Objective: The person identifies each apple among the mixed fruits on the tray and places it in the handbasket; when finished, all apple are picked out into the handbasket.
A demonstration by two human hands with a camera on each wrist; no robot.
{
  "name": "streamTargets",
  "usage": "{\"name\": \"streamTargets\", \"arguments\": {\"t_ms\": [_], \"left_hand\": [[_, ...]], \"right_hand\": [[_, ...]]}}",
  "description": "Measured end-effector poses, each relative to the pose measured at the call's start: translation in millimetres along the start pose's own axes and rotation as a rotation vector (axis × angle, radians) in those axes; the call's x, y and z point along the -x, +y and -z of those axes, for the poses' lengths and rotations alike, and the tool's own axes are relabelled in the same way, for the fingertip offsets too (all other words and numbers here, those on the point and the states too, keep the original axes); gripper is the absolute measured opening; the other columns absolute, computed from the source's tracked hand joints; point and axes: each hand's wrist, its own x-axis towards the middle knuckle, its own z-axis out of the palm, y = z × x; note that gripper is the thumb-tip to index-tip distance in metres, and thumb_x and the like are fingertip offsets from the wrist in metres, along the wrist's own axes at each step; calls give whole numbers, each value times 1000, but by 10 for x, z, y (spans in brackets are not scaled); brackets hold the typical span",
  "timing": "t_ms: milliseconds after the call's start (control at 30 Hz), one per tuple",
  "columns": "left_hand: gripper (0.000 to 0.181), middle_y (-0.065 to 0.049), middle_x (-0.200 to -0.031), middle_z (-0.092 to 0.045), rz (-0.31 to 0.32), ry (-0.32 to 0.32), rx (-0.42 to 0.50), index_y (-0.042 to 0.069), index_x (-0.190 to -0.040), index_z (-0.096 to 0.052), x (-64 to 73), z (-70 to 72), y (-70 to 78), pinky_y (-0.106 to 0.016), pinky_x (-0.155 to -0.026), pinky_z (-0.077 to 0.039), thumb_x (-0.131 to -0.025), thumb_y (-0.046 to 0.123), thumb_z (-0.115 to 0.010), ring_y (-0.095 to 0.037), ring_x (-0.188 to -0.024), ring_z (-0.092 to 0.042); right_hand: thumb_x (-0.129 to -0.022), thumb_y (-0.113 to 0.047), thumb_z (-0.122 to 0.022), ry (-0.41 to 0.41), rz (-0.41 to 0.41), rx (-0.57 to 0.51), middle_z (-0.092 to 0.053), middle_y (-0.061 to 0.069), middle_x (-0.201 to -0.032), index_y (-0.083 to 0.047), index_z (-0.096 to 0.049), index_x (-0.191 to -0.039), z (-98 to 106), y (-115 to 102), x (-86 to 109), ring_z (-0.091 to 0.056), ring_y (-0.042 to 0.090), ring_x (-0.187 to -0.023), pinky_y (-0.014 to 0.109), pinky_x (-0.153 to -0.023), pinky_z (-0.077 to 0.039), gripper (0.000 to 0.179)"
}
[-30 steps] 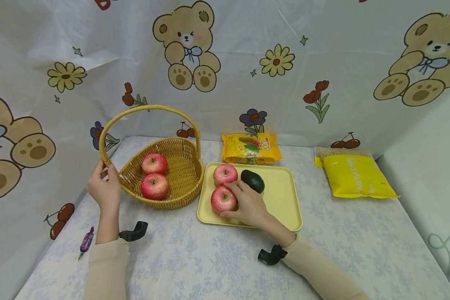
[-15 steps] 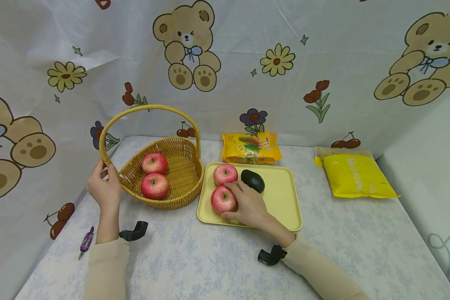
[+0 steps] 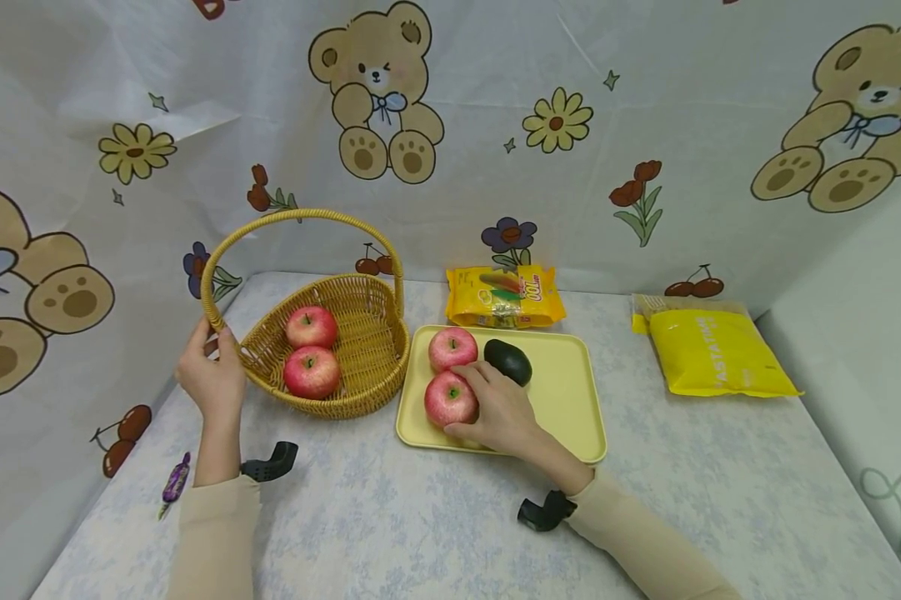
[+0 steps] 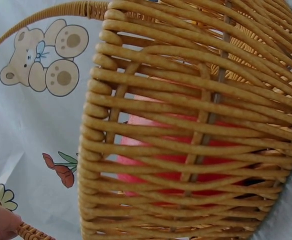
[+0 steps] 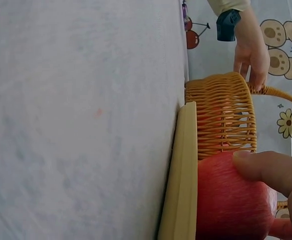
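My left hand point(image 3: 212, 372) grips the lower left end of the handle on a woven basket point(image 3: 371, 387). Two red apples point(image 3: 311, 372) lie inside on the basket's left side; in the left wrist view their red shows through the weave point(image 4: 150, 145). At the front left of a pale yellow tray point(image 3: 563, 400), my right hand point(image 3: 498, 408) holds a red apple point(image 3: 448, 400) between thumb and fingers. The right wrist view shows the thumb pressed on this apple point(image 5: 230, 195), low beside the tray rim. Behind it sits another apple point(image 3: 453, 348), and a dark green avocado point(image 3: 508, 362) lies beside that one.
A yellow snack packet point(image 3: 503, 297) lies just behind the tray. Farther right is a bright yellow bag point(image 3: 716, 350). A purple wrapped candy point(image 3: 175, 483) lies left of my left forearm. A patterned cloth wall point(image 3: 480, 67) stands behind the table.
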Motion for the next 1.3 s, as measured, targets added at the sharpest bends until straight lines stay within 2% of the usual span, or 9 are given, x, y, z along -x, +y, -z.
{"name": "streamTargets", "arguments": {"t_ms": [233,433,667,867,1067,1300], "left_hand": [[38,-6,-132,-63,-6,6,0,17,-139,-57,0,-4,0,-38,-91,-50,-102,22,-49,-23,-113,-61],[38,-7,-131,-64,-7,7,-3,17,-139,-57,-5,3,-4,-39,-91,-50,-102,23,-49,-23,-113,-62],[38,-6,-131,-64,-14,9,-2,18,-139,-57,-2,6,-6,-38,-91,-51,-102,23,-50,-23,-112,-62],[38,-7,-131,-64,-21,12,-3,17,-138,-58,3,9,-3,-38,-91,-51,-102,23,-50,-23,-111,-62],[37,-7,-130,-65,-32,17,-10,17,-138,-58,-6,16,-6,-33,-87,-50,-102,22,-50,-24,-110,-63],[37,-6,-130,-65,-23,13,-9,17,-137,-59,-4,15,-14,-33,-88,-50,-102,22,-50,-24,-111,-63]], "right_hand": [[-67,-39,-88,-6,-7,-139,-57,4,-123,-12,-56,-131,65,-8,-19,-56,20,-111,40,-92,-51,76],[-66,-34,-90,55,35,-214,-57,4,-122,-12,-55,-129,146,-50,-54,-54,19,-111,41,-92,-52,76],[-67,-28,-90,72,45,-320,-54,5,-126,-14,-52,-134,353,-218,-166,-56,20,-112,38,-88,-55,78],[-68,-27,-88,91,81,-369,-53,4,-126,-14,-53,-134,445,-409,-322,-54,20,-113,39,-92,-52,76],[-69,-28,-88,72,80,-402,-53,5,-126,-14,-52,-135,383,-609,-534,-53,19,-112,38,-92,-51,77],[-74,-32,-83,-10,35,-408,-53,7,-133,-12,-46,-141,143,-804,-820,-53,21,-117,41,-95,-49,79]]}}
